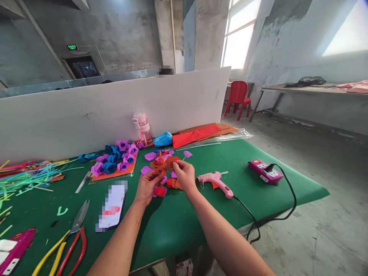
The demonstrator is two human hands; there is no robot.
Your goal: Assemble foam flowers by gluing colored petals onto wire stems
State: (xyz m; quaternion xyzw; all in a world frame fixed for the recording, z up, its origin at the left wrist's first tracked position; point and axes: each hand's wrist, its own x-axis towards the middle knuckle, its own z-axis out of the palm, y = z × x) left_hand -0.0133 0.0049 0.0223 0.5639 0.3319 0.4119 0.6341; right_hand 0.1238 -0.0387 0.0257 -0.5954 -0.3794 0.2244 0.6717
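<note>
My left hand (148,186) is closed, its fingertips pinching the underside of a brown foam flower (158,161) with a reddish middle. Between the thumb and fingers of my right hand (185,175) is a brown petal (170,163), held right beside the flower; whether the two touch I cannot tell. Loose purple, red and brown petals (160,191) lie on the table around and beneath both hands. A pink glue gun (216,181) rests on its side just right of my right hand, its cord running off the table's front edge.
On the green table (230,161) are finished purple and blue flowers (116,158), a phone (112,207), scissors (75,228) and colored strips (31,174). A pink bottle (142,126), blue packet (162,139) and red sheets (195,136) lie by the white partition (115,111). A power strip (265,172) sits right.
</note>
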